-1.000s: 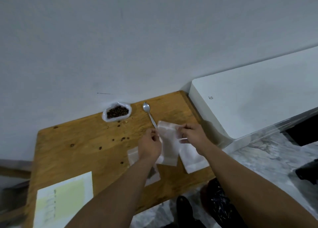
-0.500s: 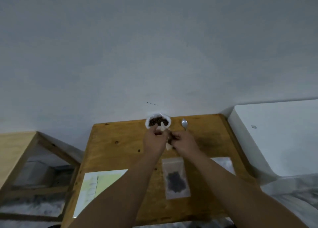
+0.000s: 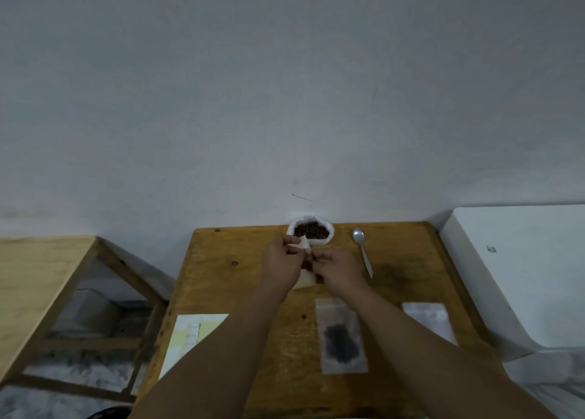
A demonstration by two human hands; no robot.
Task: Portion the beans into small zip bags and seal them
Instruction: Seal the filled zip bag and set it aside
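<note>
Now both hands, left hand point(image 3: 282, 262) and right hand point(image 3: 338, 268), have carried the pinched zip bag point(image 3: 304, 248) up beside the beans point(image 3: 311, 229); its mouth is apparently being opened for filling.

The wooden table point(image 3: 228, 270) is carrying a bag of beans point(image 3: 310, 230), a spoon point(image 3: 362, 250), a filled zip bag point(image 3: 341, 336), an empty bag point(image 3: 429, 320) and paper point(image 3: 193, 333).

Beans point(image 3: 311, 230): dark brown, heaped in an open white bag at 12 o'clock on the worktop.
Held zip bag point(image 3: 305, 262): small, pale, upright between both hands, just in front of the beans.
Filled zip bag point(image 3: 342, 336): clear, flat, dark beans inside, at 5 o'clock.
Empty zip bags point(image 3: 429, 322): flat, at 4 o'clock.
</note>
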